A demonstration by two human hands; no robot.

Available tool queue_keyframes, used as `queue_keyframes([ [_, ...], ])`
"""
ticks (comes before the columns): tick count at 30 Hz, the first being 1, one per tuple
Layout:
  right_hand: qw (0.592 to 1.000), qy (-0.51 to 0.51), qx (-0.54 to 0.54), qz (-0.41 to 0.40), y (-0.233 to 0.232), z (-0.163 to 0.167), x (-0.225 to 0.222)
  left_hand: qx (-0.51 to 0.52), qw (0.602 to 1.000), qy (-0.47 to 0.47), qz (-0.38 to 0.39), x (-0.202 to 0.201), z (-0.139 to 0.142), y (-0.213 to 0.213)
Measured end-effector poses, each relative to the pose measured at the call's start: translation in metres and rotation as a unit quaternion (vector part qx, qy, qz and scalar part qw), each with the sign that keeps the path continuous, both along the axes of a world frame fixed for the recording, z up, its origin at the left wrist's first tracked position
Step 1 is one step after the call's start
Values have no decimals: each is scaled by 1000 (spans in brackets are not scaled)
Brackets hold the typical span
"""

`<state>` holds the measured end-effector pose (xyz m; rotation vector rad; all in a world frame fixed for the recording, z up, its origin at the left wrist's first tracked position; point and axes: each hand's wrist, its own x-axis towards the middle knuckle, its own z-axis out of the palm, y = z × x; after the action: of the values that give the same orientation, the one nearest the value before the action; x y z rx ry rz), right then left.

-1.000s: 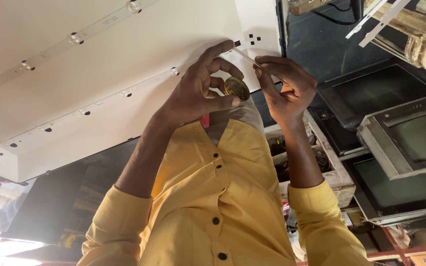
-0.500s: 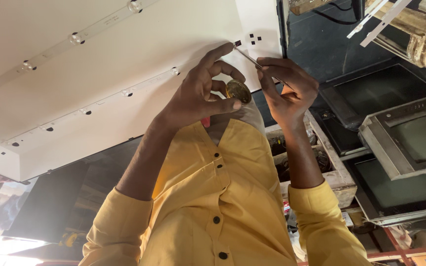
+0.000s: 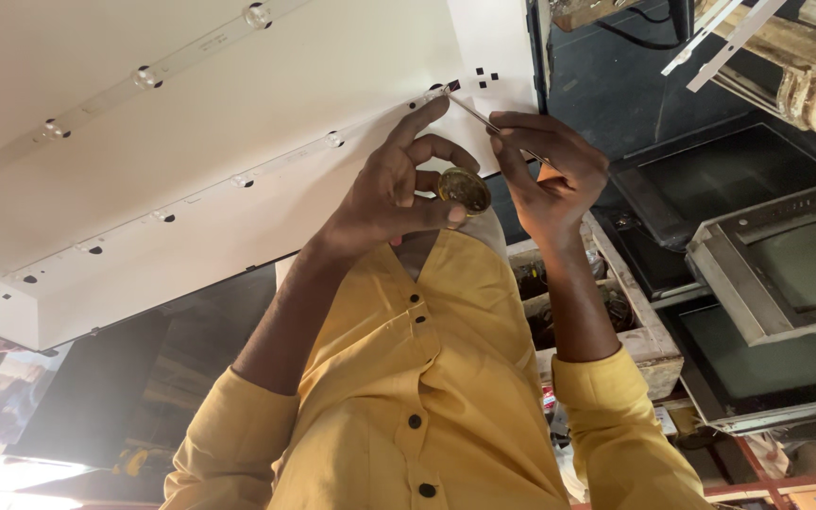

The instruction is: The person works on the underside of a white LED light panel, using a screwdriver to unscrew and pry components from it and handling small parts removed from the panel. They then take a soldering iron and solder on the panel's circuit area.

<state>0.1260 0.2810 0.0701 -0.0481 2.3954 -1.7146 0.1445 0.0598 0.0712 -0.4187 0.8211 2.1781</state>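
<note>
A person in a yellow buttoned shirt (image 3: pixel 427 397) reaches both hands up to a large white backlight panel (image 3: pixel 238 104) crossed by thin LED strips (image 3: pixel 238 179) with small round lenses. The right hand (image 3: pixel 394 184) curls closed around a small round brass-coloured tin (image 3: pixel 465 189), pinched between thumb and bent fingers. Its forefinger stretches out to rest on the strip's end, seemingly steadying the spot. The left hand (image 3: pixel 550 175) pinches a thin metal tool (image 3: pixel 474 113) narrowly between its fingertips, held slantwise so its tip meets the strip end just beside that forefinger. The tin sits close below the tool, probably to stay within easy reach. Old television sets (image 3: pixel 776 274) lie stacked to one side.
</note>
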Motion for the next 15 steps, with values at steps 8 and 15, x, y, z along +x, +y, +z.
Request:
queue_keyframes([
  [8, 1000, -6, -2, 2, 1, -3, 1, -2, 1000, -6, 1, 1, -2, -1],
  [15, 1000, -7, 4, -2, 0, -3, 0, 3, 1000, -2, 7, 3, -2, 0],
])
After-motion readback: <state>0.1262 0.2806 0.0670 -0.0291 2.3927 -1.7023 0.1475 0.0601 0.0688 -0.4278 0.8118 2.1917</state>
